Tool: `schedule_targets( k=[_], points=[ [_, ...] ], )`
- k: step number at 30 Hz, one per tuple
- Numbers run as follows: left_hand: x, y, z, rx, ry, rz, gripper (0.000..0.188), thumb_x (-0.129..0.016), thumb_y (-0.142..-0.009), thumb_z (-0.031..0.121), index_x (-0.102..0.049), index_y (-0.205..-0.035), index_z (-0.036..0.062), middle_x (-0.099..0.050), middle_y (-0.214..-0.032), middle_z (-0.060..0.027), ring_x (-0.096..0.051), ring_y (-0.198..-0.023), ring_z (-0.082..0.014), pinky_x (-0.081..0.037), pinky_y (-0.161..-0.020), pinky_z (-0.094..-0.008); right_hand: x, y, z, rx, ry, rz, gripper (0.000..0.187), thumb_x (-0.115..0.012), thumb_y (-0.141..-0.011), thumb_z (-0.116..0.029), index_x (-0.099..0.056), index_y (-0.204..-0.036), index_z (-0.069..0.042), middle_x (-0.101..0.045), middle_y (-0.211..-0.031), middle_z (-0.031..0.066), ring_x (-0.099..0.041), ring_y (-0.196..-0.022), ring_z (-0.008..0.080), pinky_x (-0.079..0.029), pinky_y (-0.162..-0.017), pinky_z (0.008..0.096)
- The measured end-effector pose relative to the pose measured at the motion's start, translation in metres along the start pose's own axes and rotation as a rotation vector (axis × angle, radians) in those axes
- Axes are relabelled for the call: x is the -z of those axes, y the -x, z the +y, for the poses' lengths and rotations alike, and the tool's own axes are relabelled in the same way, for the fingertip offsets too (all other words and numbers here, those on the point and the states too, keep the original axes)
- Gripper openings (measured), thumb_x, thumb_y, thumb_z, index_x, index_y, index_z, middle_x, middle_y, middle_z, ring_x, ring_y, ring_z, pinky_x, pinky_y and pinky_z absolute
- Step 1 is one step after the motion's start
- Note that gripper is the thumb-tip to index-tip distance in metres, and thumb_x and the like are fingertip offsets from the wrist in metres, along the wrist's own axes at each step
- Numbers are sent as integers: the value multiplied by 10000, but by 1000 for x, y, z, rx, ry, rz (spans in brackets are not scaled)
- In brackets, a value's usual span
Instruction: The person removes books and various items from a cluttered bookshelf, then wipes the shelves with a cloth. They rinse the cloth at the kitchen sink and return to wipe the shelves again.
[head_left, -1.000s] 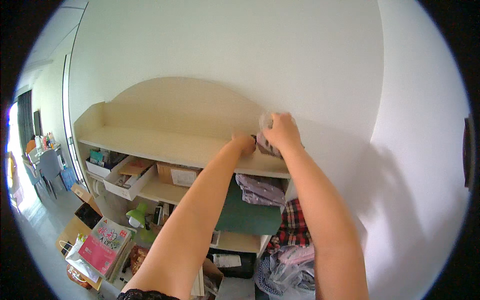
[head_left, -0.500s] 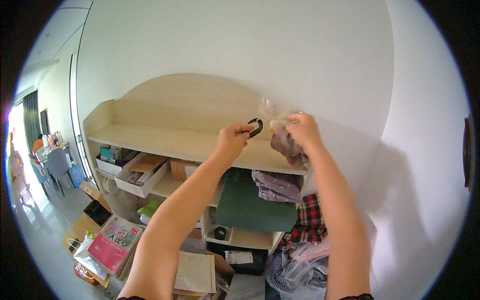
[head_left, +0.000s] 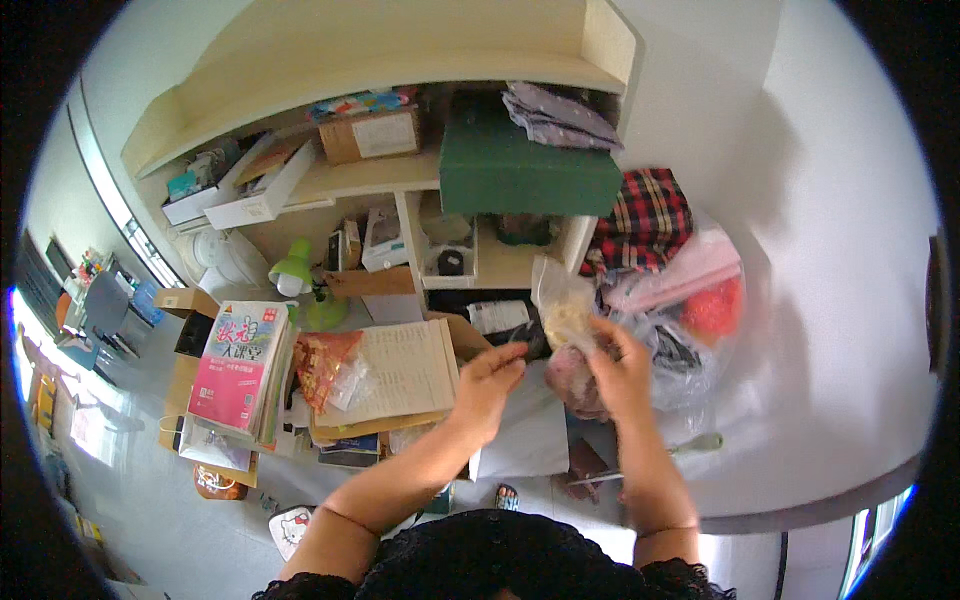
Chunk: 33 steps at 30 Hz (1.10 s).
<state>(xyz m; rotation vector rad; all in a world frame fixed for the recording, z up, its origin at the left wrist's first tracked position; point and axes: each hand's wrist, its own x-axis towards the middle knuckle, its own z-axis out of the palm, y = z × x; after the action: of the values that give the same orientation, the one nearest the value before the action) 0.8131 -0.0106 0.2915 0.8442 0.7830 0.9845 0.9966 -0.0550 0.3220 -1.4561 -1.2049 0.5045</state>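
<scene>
My left hand [head_left: 485,392] is closed on a black oval ring [head_left: 528,342], which looks blurred against the dark package behind it. Just to its right, my right hand [head_left: 625,372] pinches a clear plastic bag [head_left: 558,295] with something yellowish inside. A bunched mauve-brown cloth [head_left: 575,382] hangs below the bag, against the same hand; whether it is in the bag I cannot tell. Both hands are in front of the lower shelves, over a pale flat surface [head_left: 525,435].
Beyond the hands stands a wooden shelf unit [head_left: 400,75] holding a dark green box [head_left: 530,170]. At left are stacked books [head_left: 240,370], a green lamp [head_left: 292,268] and papers [head_left: 410,370]. Rightward lie plaid cloth [head_left: 648,220], a stuffed clear bag [head_left: 690,350] and a green-handled tool [head_left: 705,441].
The view has tilted down. Both hands have come down from the top shelf to in front of the lower shelves, still holding the ring and the bag.
</scene>
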Motion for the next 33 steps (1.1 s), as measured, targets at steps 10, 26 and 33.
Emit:
schedule_targets(
  k=[10,26,33],
  points=[
    [55,6,-254,86,-684,324,488,-444,-789,-50,-536,-1266,5,-503,-1263,-163,-499,-1153,-299,-394,-963,-337,-73,134,243,-579,-433,83,350,-558,-861,-52,-598,-1202,16,-638,-1121,119,-583,-1025,172,-438,-894,273],
    [114,-17,-305,393,-419,281,624,-436,-748,-8,-417,-1371,5,-458,-1366,-231,-423,-1274,-351,-329,-1052,-353,-59,139,242,-732,-498,10,325,-548,-871,-49,-602,-1180,37,-646,-1102,140,-617,-980,215,-474,-858,294],
    [14,17,-142,-35,-254,218,552,-404,-749,-98,-490,-1278,30,-472,-1323,-199,-455,-1240,-324,-363,-1024,-371,-56,79,159,-404,-617,-53,285,-552,-914,-163,-620,-1129,13,-649,-1030,112,-622,-927,205,-506,-819,320]
  ],
)
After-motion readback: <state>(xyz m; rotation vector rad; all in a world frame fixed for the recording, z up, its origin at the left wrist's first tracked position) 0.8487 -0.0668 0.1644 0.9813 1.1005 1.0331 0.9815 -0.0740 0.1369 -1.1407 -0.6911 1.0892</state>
